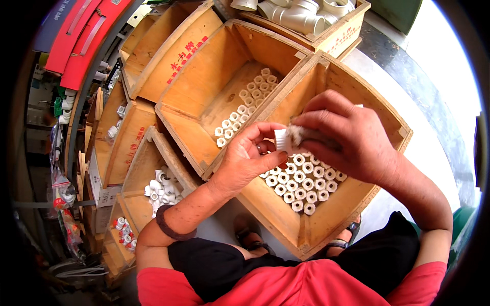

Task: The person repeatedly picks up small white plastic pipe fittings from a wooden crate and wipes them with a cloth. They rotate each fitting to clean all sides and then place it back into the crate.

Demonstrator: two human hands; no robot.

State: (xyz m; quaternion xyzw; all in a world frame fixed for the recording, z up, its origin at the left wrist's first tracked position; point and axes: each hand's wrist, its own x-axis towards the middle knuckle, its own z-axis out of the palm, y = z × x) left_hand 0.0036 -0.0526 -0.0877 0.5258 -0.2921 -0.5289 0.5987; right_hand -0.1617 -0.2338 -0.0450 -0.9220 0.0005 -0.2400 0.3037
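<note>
Over the nearer wooden box (pixel 273 214), my left hand (pixel 247 155) pinches a ribbed white plastic pipe fitting (pixel 281 139) between thumb and fingers. A ring is on one finger. My right hand (pixel 352 135) is curled around a crumpled greyish rag (pixel 296 135), which touches the fitting's right end. Its fingers partly cover the rag. Below my hands, rows of white hexagonal fittings (pixel 308 183) stand on the box floor with their round holes facing up. My hands and the held fitting hide some of them.
A second wooden box (pixel 191 109) adjoins on the left, with similar white fittings (pixel 250 97) in rows along its right side. Large white pipe fittings (pixel 301 15) fill a crate at the back. Smaller bins at left hold white elbows (pixel 163 191) and red-and-white pieces (pixel 125 233).
</note>
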